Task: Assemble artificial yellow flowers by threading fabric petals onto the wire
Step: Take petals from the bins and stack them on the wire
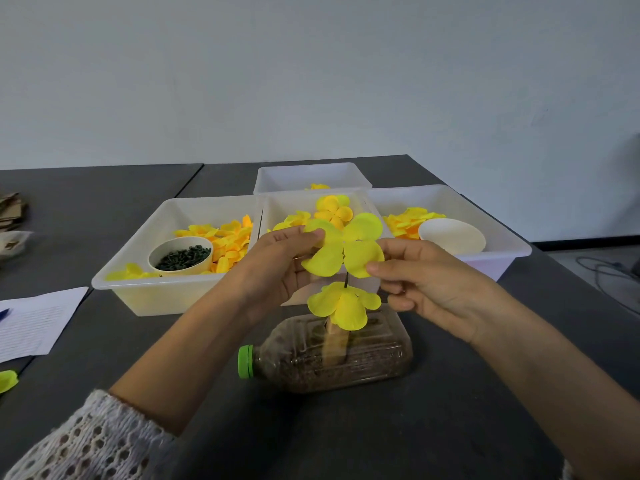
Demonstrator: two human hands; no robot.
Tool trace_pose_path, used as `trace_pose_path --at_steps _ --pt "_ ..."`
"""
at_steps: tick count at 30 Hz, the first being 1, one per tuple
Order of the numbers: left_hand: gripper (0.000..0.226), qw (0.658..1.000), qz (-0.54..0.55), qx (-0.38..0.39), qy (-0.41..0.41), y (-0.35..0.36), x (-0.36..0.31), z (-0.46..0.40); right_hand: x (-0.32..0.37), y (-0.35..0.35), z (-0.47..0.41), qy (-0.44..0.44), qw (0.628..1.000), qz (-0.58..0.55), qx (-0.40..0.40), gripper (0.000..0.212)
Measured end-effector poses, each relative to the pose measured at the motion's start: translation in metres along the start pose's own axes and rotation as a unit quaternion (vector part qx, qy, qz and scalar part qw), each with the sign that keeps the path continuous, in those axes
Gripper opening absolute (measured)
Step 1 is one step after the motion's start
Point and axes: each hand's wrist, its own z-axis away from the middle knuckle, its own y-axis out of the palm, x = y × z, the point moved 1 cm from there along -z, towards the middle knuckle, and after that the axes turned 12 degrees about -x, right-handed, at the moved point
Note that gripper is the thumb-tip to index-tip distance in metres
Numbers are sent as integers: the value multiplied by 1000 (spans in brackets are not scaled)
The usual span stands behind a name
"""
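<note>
Both hands' grip pinching one yellow petal piece (pixel 344 245) above the bottle (pixel 332 355), left hand (pixel 277 261) and right hand (pixel 426 282) equally near, wire (pixel 346 279) standing straight up beneath it.

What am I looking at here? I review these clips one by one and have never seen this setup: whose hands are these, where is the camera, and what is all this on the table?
There is no machine. A person wears a camera on the head, so the one picture looks forward and down at their own hands. The left hand and right hand each pinch an edge of a four-lobed yellow fabric petal piece sitting on a thin dark wire. The wire stands up from a bottle lying on its side on the dark table. A finished flower sits lower down the wire. Behind are white trays of loose petals and a cup of dark green pieces.
</note>
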Motion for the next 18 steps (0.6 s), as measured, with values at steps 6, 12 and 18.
trace_pose_path --at_steps 6,12,18 --pt "36 1000 -12 -8 2 -1 0 0 0 -3 3 -2 998 64 -13 10" --pt "25 998 -50 -31 4 1 -2 -2 -5 -5 3 20 996 56 -66 15" --pt "29 970 -213 -101 56 -1 -1 -6 -9 -8 -2 48 988 74 -123 15"
